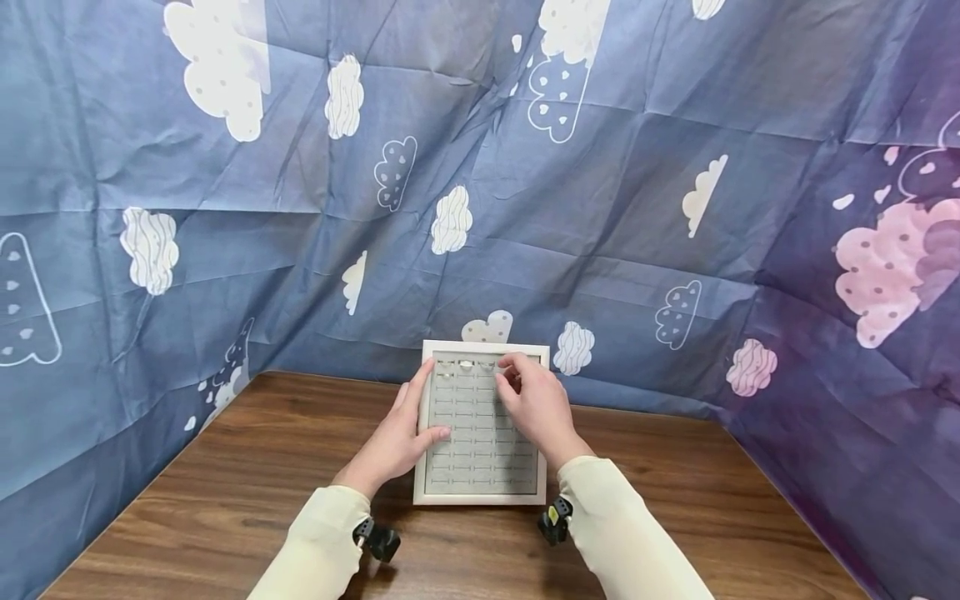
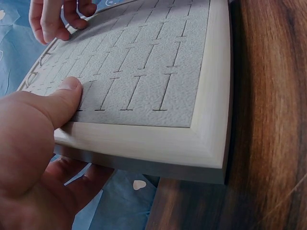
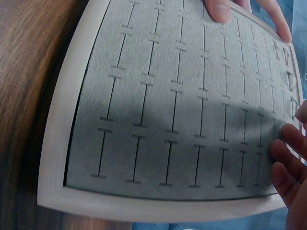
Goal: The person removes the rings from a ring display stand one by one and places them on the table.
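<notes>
A white-framed tray (image 1: 480, 498) with a grey slotted velvet insert (image 1: 480, 450) lies on the wooden table. My left hand (image 1: 420, 408) grips its left edge, thumb (image 2: 67, 93) on the insert and fingers under the frame (image 2: 211, 96). My right hand (image 1: 513, 379) hovers at the far row, right of centre, with its fingertips (image 2: 53, 21) bunched against the insert. Whether they pinch anything is hidden. A few small rings (image 1: 467, 365) stand in the far row's left slots. The right wrist view shows the frame (image 3: 57, 143), my right fingers (image 3: 288, 163) and the left thumb (image 3: 218, 9).
The brown wooden table (image 1: 225, 500) stretches to both sides of the tray. A blue cloud-print cloth (image 1: 525, 208) hangs as a backdrop close behind the tray and along both sides. Black wrist cameras (image 1: 378, 540) sit under my sleeves.
</notes>
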Tool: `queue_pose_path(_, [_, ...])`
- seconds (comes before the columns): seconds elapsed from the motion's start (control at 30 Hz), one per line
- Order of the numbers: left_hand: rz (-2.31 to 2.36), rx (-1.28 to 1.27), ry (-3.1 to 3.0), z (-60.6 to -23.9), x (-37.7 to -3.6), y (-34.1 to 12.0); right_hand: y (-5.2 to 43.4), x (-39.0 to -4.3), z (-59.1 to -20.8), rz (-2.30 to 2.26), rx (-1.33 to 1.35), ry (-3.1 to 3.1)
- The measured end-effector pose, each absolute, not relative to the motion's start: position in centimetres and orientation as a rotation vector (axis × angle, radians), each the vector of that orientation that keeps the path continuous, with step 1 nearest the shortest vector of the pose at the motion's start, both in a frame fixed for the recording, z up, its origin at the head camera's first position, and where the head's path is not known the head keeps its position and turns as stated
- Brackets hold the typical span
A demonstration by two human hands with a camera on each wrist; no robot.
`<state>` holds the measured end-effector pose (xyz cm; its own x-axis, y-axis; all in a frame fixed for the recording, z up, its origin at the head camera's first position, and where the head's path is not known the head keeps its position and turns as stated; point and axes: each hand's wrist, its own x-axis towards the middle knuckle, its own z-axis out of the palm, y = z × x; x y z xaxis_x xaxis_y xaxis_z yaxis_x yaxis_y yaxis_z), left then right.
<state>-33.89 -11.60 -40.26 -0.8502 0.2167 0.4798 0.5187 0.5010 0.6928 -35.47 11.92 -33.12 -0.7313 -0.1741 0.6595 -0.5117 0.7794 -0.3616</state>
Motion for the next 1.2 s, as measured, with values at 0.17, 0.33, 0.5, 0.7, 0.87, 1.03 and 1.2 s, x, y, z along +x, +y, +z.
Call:
queue_pose_path(0.17, [-1.276,-0.617,-2.415,-40.4,-34.0,-11.5,11.3,-35.8,-33.1,0.662,0.505,-2.352])
queue_pose_path(0.33, [-1.276,-0.618,-2.414,-40.4,-34.1,-11.5,10.8,-36.0,-32.9,0.649,0.461,-2.357])
queue_pose_path(0.5, [-1.276,-0.617,-2.42,-40.4,-34.0,-11.5,10.4,-36.2,-32.8,0.63,0.438,-2.384])
queue_pose_path(0.7, [-1.273,-0.622,-2.416,-40.4,-34.1,-11.6,10.0,-36.3,-32.6,0.622,0.416,-2.412])
queue_pose_path(0.87, [-1.267,-0.625,-2.418,-40.4,-34.1,-11.5,9.8,-36.3,-32.5,0.594,0.426,-2.402])
queue_pose_path(1.03, [-1.269,-0.619,-2.41,-40.4,-34.0,-11.5,9.8,-36.2,-32.5,0.583,0.443,-2.391])
queue_pose_path(1.2, [-1.265,-0.619,-2.404,-40.4,-34.1,-11.5,10.0,-36.2,-32.4,0.614,0.457,-2.394])
